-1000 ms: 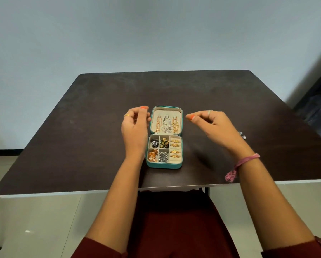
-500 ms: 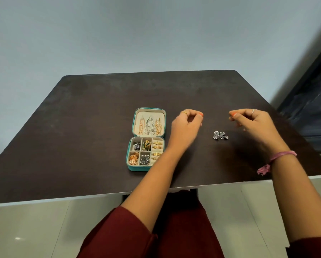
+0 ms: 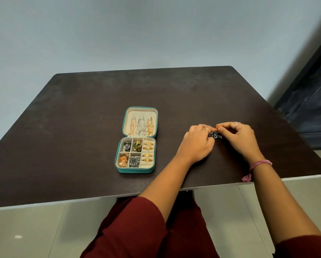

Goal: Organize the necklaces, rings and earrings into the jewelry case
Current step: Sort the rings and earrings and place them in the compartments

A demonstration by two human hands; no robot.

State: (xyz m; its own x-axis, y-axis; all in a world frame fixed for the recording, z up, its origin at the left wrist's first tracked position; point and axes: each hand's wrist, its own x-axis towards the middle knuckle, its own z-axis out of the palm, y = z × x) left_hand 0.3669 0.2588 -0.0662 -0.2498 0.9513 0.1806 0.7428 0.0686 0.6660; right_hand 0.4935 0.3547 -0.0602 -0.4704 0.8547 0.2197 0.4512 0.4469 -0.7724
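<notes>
Head view: both forearms reach forward over the dark table [image 3: 81, 112], the hands meeting right of the open teal jewelry case [image 3: 136, 169]. The left hand [image 3: 197, 144] lies knuckles up, its fingers curled down onto a small dark silver earring cluster [image 3: 214, 135] on the tabletop; the right hand [image 3: 239, 136] arches over the same cluster from the other side, thumb and forefinger pinched at its top edge. Both hands thus grip the cluster, though the exact finger contacts are partly hidden. A pink wrist thread [image 3: 260, 163] circles the right wrist. The case stands well apart to the left, its lid holding hanging chains [image 3: 142, 125] and its tray compartments holding earrings and gold rings [image 3: 148, 151]. Compared with half a second earlier, the two hands, then apart with the cluster lying free between them, have closed in on it; a second ago they flanked the case itself.
</notes>
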